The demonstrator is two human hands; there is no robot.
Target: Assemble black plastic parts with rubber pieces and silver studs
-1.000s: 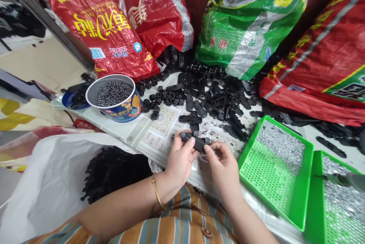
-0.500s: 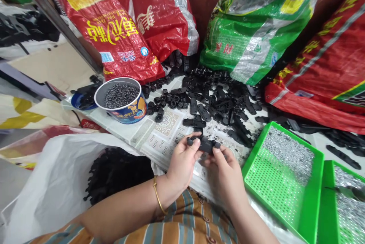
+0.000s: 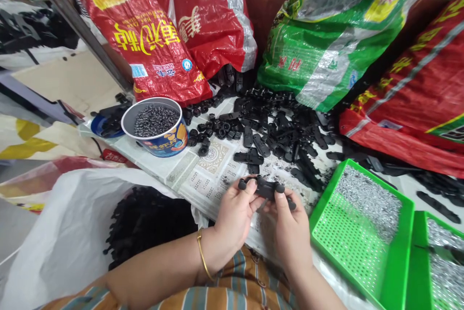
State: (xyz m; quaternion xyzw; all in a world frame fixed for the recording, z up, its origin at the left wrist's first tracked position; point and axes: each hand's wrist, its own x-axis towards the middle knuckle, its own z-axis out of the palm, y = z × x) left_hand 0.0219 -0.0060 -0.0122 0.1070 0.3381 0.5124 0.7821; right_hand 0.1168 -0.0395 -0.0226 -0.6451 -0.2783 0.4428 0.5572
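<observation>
Both hands hold one black plastic toy car chassis with round wheels at its corners, just above the near edge of the table. My left hand grips its left end, thumb on top by a wheel. My right hand is closed on the right end, its thumb just under one wheel, with another wheel showing by the fingers. The fingers beneath the chassis are partly hidden. Right beyond the hands lie flat black chassis plates and a heap of small black wheels.
A blue tub of small dark pieces stands left. Green perforated trays with shiny metal pins are at the right. Red bags and a green bag line the back. A white sack with black parts sits lower left.
The chassis has turned slightly in my hands, and a second wheel at its right end now shows by my right fingers. Both hands keep their hold; the view has shifted slightly.
</observation>
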